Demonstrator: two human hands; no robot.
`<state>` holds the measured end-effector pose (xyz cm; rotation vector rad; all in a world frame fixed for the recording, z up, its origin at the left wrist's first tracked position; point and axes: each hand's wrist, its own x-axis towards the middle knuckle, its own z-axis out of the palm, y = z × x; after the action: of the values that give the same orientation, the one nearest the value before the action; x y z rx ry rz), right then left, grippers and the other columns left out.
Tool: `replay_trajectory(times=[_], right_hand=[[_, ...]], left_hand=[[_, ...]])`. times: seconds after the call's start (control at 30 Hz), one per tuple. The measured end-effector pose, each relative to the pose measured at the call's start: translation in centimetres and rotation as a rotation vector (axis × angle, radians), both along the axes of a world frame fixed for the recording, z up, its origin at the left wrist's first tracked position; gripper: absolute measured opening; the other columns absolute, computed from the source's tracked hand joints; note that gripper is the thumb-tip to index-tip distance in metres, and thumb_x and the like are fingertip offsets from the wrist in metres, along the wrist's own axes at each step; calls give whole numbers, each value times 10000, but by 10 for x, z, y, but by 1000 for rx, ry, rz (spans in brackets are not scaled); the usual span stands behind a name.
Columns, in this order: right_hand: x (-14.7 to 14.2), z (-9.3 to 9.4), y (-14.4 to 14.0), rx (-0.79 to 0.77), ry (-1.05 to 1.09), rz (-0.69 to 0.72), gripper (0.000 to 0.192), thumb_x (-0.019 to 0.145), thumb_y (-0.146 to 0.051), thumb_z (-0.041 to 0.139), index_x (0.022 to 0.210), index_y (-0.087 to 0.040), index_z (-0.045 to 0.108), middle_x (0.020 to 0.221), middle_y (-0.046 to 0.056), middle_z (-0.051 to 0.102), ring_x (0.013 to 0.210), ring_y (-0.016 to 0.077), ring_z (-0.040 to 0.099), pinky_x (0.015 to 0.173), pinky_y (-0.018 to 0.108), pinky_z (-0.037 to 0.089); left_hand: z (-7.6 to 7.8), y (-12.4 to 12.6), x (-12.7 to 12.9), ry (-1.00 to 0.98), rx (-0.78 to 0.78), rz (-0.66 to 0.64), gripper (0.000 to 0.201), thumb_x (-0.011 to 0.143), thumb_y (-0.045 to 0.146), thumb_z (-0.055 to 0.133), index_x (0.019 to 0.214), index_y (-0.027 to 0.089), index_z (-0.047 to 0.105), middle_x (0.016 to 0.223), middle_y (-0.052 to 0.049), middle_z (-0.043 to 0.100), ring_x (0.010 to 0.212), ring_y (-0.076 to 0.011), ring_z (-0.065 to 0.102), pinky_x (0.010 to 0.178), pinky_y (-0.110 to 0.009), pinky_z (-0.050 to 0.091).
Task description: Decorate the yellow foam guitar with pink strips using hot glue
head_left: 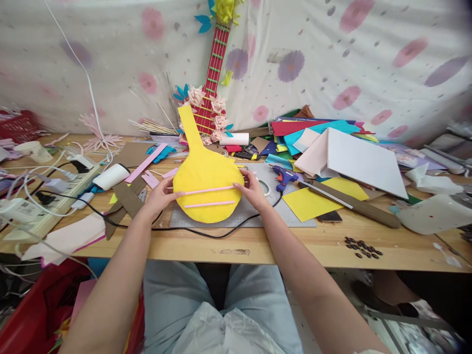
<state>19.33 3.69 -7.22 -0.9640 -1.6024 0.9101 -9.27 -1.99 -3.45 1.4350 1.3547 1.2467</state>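
Note:
Between my two hands is a yellow, round-bodied felt guitar shape [206, 172] with a short neck pointing up and left. Two thin pink strips [209, 204] lie across its lower body, one above the other. My left hand [164, 196] grips its left edge, thumb on the front and fingers behind. On the opposite edge, my right hand [252, 189] holds it the same way, its thumb at the end of the upper strip. A grey cutting mat [236, 223] lies under the yellow shape, and a black cord crosses the mat in front.
A red decorated toy guitar [216, 64] leans at the back. Right of the mat are a blue glue gun [284, 178], a yellow sheet [306, 204], a white board [363, 160] and dark oval pieces [363, 247]. A power strip [62, 201] with several cables stands left.

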Motion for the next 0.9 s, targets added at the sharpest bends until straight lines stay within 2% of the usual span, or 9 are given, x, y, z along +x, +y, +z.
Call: replay_trajectory(times=[0.1, 0.2, 0.4, 0.5, 0.63, 0.9], right_hand=[[-4, -4, 2, -8, 5, 8, 580, 659, -474, 667, 1156, -255, 462, 1153, 63, 511, 922, 185, 507, 847, 378, 448], [-6, -6, 4, -2, 9, 8, 580, 656, -468, 669, 1152, -254, 460, 1171, 68, 500, 927, 187, 504, 852, 382, 443], [-5, -1, 4, -54, 7, 60, 556, 677, -458, 647, 1156, -245, 462, 1166, 74, 508, 955, 195, 500, 821, 368, 456], [-4, 1, 3, -66, 26, 88, 499, 717, -463, 598, 1152, -252, 475, 1166, 64, 511, 961, 186, 503, 849, 369, 446], [-2, 0, 3, -74, 24, 95, 534, 695, -438, 626, 1168, -246, 471, 1177, 67, 503, 961, 185, 502, 869, 371, 438], [-2, 1, 1, -95, -5, 91, 600, 701, -462, 621, 1228, -237, 446, 1205, 80, 493, 978, 188, 502, 895, 376, 434]], left_hand=[[-3, 2, -2, -8, -25, 53, 632, 494, 320, 774, 1064, 191, 532, 1123, -85, 595, 997, -238, 574, 771, -370, 496], [-2, 4, -3, 2, -65, 90, 648, 456, 308, 792, 1022, 191, 499, 1106, -85, 592, 886, -220, 608, 695, -360, 506], [12, 1, -1, 30, -148, 100, 663, 407, 262, 820, 970, 192, 477, 1082, -97, 595, 787, -209, 624, 601, -344, 512], [15, 0, -2, 13, -176, 90, 592, 488, 322, 788, 980, 200, 482, 1109, -95, 583, 801, -209, 624, 573, -331, 511], [13, 0, -4, 11, -170, 68, 535, 542, 365, 757, 979, 201, 495, 1107, -86, 594, 872, -219, 615, 581, -309, 512], [13, -3, -4, 4, -214, 36, 697, 434, 276, 816, 1039, 211, 477, 1136, -79, 585, 919, -231, 611, 584, -286, 529]])
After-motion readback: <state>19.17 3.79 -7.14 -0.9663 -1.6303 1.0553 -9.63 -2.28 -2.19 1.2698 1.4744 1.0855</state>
